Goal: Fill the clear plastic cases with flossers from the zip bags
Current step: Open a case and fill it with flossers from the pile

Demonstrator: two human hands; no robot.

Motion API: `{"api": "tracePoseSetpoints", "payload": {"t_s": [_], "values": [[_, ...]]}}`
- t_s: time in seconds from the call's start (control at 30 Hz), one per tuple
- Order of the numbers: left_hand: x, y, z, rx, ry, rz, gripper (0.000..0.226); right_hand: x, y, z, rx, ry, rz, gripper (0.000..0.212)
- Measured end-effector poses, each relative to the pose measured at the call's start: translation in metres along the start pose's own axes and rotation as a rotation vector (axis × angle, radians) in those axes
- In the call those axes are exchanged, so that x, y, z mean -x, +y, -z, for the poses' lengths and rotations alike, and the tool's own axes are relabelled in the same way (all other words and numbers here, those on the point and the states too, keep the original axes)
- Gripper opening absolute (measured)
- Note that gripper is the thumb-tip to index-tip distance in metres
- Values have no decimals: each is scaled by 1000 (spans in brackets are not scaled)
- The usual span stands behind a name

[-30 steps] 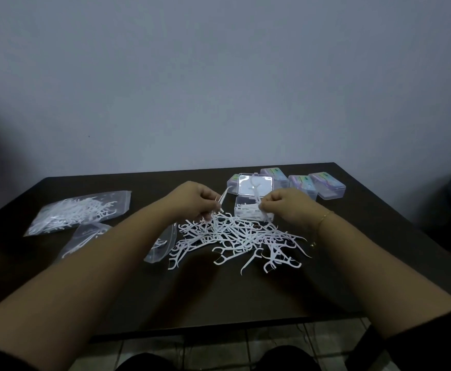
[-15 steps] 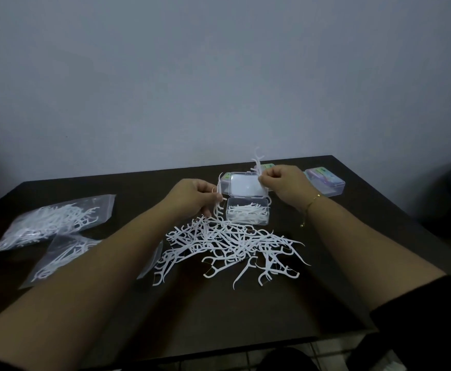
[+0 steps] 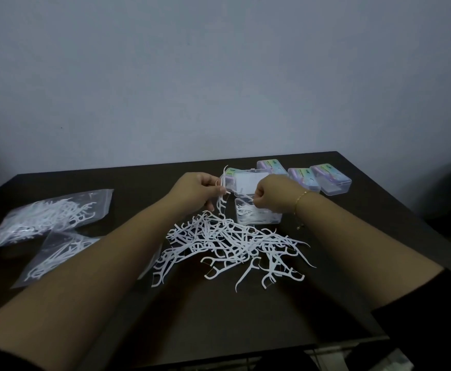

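A heap of loose white flossers lies in the middle of the dark table. Just behind it stands an open clear case with flossers inside, its lid raised. My left hand pinches a few flossers just left of the case. Over the case's open top, my right hand has its fingers curled down; whether it holds a flosser is hidden.
Two zip bags of flossers lie at the left. Closed clear cases with coloured labels stand at the back right. The table's front edge is near my body.
My right hand came down from beside the lid, where it held a flosser up, to just over the open case. My left hand stays beside the case holding flossers.
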State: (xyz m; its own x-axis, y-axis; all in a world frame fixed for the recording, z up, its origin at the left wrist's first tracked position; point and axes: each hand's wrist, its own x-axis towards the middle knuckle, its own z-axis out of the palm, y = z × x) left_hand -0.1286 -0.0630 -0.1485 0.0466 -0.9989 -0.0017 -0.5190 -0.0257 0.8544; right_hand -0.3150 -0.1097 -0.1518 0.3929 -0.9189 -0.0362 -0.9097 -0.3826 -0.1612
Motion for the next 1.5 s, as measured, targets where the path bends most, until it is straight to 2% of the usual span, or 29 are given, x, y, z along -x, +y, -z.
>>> {"api": "tracePoseSetpoints", "payload": {"t_s": [0.1, 0.2, 0.3, 0.37, 0.53, 0.63, 0.7, 1.07, 1.33, 1.5], "values": [[-3, -1, 1, -20, 11, 0, 5, 0, -3, 3, 206, -1, -17, 20], [-3, 0, 0, -33, 7, -20, 5, -2, -2, 3, 372, -40, -48, 35], [-5, 2, -2, -68, 7, -42, 6, 1, 1, 6, 418, -29, -45, 31], [-7, 6, -5, -94, 11, -73, 11, 2, 5, 9, 382, -19, -25, 21], [-16, 24, -26, -320, -30, -202, 25, 6, 18, 14, 177, -13, -96, 37], [-29, 31, -43, -519, -102, -218, 27, 9, 29, 14, 85, -26, -142, 37], [-35, 33, -54, -570, -132, -221, 26, 13, 36, 14, 60, -20, -165, 36], [-39, 43, -74, -338, -105, -188, 23, 26, 53, 14, 0, -37, -152, 30], [-34, 34, -70, -548, -247, -134, 25, 27, 50, 11, -71, -39, -124, 29], [-30, 33, -65, -563, -253, -149, 31, 25, 41, -1, -131, 4, -92, 37]]}}
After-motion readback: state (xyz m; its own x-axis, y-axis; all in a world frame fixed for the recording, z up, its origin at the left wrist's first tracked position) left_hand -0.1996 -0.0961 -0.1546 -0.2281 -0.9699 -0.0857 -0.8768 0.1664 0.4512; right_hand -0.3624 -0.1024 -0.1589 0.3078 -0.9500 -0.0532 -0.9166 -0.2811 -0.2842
